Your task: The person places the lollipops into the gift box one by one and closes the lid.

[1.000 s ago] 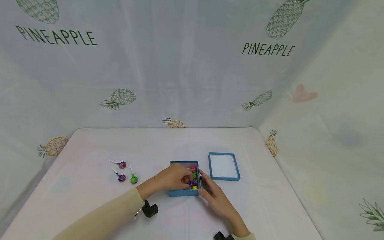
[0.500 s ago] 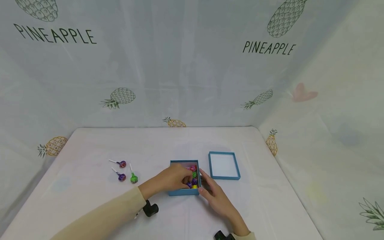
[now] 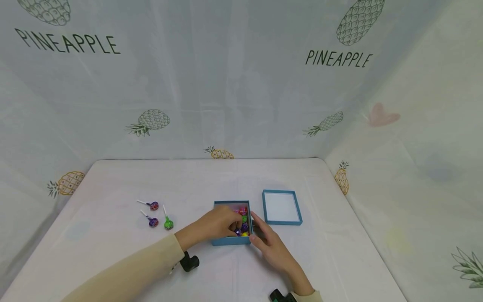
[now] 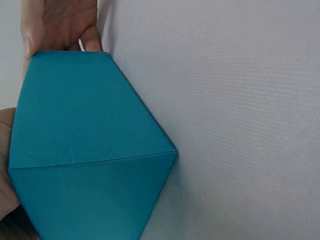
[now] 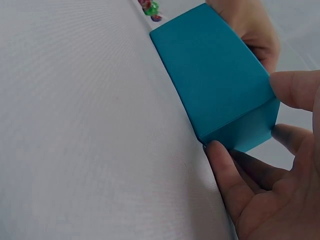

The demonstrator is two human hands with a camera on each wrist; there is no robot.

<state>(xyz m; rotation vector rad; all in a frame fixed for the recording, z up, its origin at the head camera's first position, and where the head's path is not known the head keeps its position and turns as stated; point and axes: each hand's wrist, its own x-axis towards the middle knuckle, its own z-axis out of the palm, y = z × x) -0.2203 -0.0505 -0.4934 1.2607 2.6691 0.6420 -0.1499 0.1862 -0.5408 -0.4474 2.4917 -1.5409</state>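
A blue box stands at mid-table, holding brightly wrapped candies in purple, green, yellow and pink. My left hand reaches over its near left rim with bent fingers inside; the fingertips are hidden, so whether they pinch anything does not show. My right hand rests on the box's right wall. In the right wrist view its fairly straight fingers touch the end wall low down, and the thumb touches the upper corner. The left wrist view mostly shows the box's outer walls.
Two purple lollipops and a green lollipop lie on the white table left of the box. The blue-rimmed lid lies inside up, right of the box. A pineapple-print cloth hangs behind the table.
The head view has shifted very slightly, so everything sits a little higher. Purple candies beside the left fingers have shifted slightly; both hands keep nearly the same places on the box.
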